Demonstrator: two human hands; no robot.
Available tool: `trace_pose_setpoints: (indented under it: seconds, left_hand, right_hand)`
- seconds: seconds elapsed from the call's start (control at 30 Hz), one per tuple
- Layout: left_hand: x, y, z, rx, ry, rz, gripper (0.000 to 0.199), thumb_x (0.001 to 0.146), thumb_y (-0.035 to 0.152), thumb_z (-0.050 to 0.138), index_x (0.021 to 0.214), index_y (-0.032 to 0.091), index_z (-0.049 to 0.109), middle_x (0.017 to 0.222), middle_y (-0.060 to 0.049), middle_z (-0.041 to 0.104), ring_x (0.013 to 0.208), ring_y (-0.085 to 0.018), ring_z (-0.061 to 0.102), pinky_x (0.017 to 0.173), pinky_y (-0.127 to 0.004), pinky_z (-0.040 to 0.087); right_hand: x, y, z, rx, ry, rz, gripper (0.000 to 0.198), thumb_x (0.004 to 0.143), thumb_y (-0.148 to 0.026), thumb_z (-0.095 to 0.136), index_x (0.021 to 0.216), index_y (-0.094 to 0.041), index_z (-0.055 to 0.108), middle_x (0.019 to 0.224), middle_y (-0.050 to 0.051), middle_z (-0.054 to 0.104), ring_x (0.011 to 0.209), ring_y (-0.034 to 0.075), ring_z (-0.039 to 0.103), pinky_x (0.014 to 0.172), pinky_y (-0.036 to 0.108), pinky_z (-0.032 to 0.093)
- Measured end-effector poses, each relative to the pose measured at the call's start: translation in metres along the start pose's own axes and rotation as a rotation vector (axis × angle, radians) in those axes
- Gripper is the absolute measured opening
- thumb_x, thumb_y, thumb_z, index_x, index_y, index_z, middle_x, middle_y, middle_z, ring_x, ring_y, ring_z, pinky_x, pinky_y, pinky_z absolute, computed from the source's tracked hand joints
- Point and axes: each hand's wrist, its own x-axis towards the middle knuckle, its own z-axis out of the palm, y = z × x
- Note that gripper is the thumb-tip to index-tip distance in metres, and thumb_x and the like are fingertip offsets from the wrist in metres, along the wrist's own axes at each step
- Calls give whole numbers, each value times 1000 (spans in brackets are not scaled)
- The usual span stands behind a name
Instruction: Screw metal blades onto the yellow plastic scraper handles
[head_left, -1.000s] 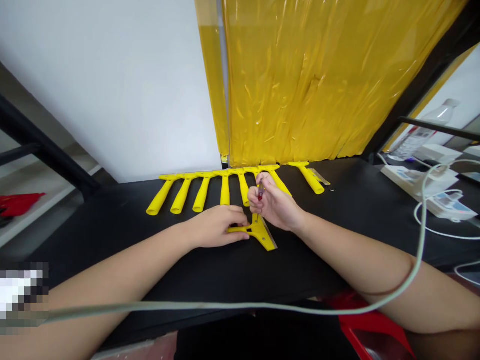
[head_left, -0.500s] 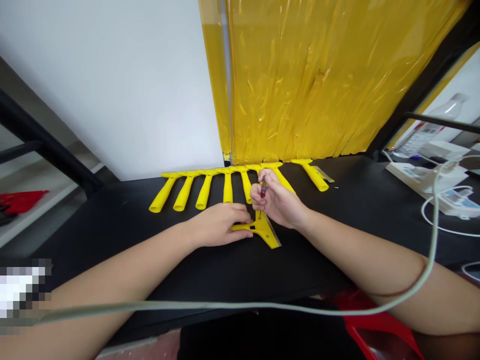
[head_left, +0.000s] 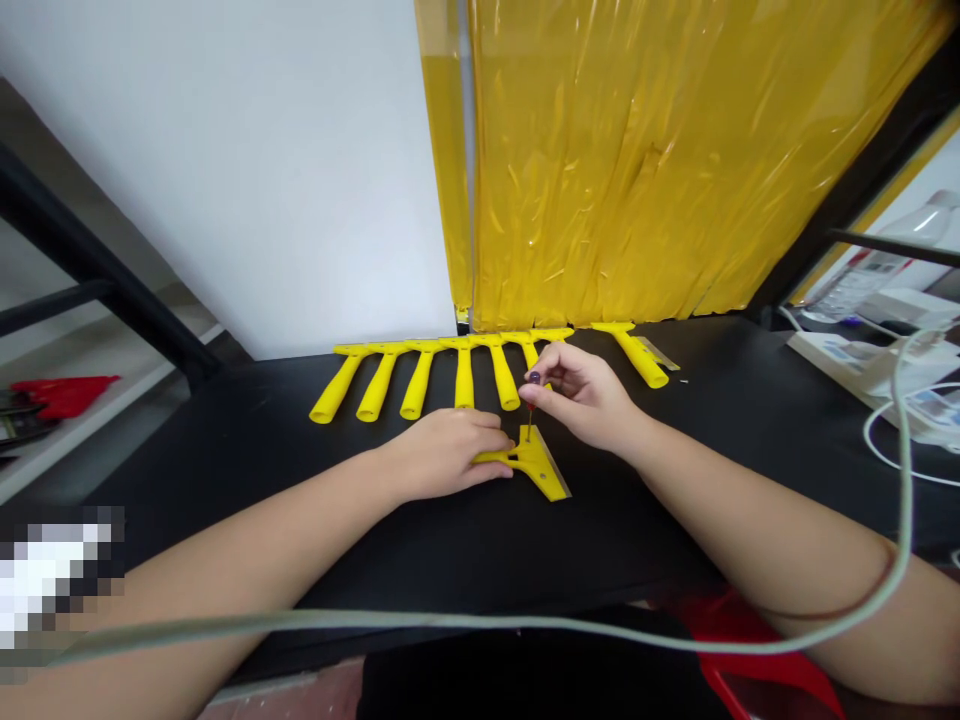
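Yellow scraper (head_left: pixel 546 474) lies on the black tabletop (head_left: pixel 390 570) in front of me, its handle pointing left and its wide head to the right, with a thin metal edge along the far right side of that head. My left hand (head_left: pixel 450 455) is closed on the handle, thumb on the near side and fingers on the far side, so most of the handle is covered. My right hand (head_left: pixel 589 395) is pinched around a small screwdriver (head_left: pixel 533 392), thumb and fingertips together on its reddish handle, just under the dark top end. I hold it upright, its thin shaft going down to the part of the head farther from me. The tip seems to meet the head there, but it is too small for me to be sure. Another silver spot shows on the nearer part of the head.

Just beyond my hands, a row of yellow scrapers (head_left: pixel 412 385) lies side by side, handles towards me. To its right, another scraper (head_left: pixel 646 362) lies apart, beside a loose blade (head_left: pixel 661 354). A pale cable (head_left: pixel 450 622) crosses the view nearest me, over both forearms.
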Motion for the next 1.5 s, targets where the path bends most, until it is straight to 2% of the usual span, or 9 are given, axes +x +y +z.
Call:
trace_pose_setpoints:
  seconds: [0.17, 0.27, 0.37, 0.73, 0.87, 1.17, 1.5]
  left_hand:
    - [-3, 4, 2, 19, 21, -13, 33, 107, 47, 55, 116, 21, 74, 100, -6, 69, 93, -22, 68, 79, -32, 51]
    - [-4, 6, 4, 19, 29, -18, 33, 107, 47, 54, 118, 21, 73, 100, -6, 69, 93, -22, 68, 79, -32, 51]
    - [-4, 7, 5, 11, 33, -17, 34, 107, 47, 54, 119, 21, 73, 101, -6, 69, 95, -21, 68, 80, -32, 52]
    - [-5, 6, 3, -5, 12, -22, 33, 107, 43, 56, 121, 20, 73, 108, -6, 69, 98, -22, 69, 85, -33, 52]
    - [-5, 5, 3, -4, 15, -11, 34, 107, 44, 55, 121, 20, 74, 103, -6, 68, 93, -22, 68, 81, -32, 52]
    - [-5, 6, 2, 35, 25, -2, 33, 107, 44, 56, 122, 20, 73, 99, -4, 68, 92, -21, 68, 79, -31, 50]
    - [-5, 5, 2, 31, 24, 0, 32, 107, 44, 56, 121, 20, 73, 98, -4, 66, 93, -20, 67, 80, -30, 49]
  right_hand:
    - [-3, 0, -7, -99, 14, -13, 22, 92, -37, 81, 100, -23, 66, 85, 2, 66, 77, 17, 67, 73, 33, 55]
    - [-4, 2, -8, -141, 29, -54, 25, 92, -35, 81, 109, -25, 65, 82, 0, 64, 73, 17, 65, 70, 32, 53]
    - [-4, 3, -9, -109, 40, -75, 23, 91, -33, 82, 106, -25, 66, 84, 1, 65, 73, 17, 66, 70, 32, 55]
    - [0, 1, -12, 28, 69, 37, 25, 87, -36, 85, 97, -24, 66, 84, 1, 65, 74, 16, 66, 69, 30, 57]
    - [1, 0, -11, 60, 70, 40, 30, 83, -37, 89, 95, -24, 66, 83, 1, 66, 75, 16, 65, 69, 29, 56]
    - [2, 5, -14, 70, 48, 33, 24, 88, -34, 84, 98, -22, 66, 84, 1, 67, 74, 14, 67, 69, 26, 55]
    - [5, 8, -14, 107, 45, 19, 26, 89, -36, 84, 98, -21, 65, 82, 0, 67, 72, 13, 68, 67, 26, 56]
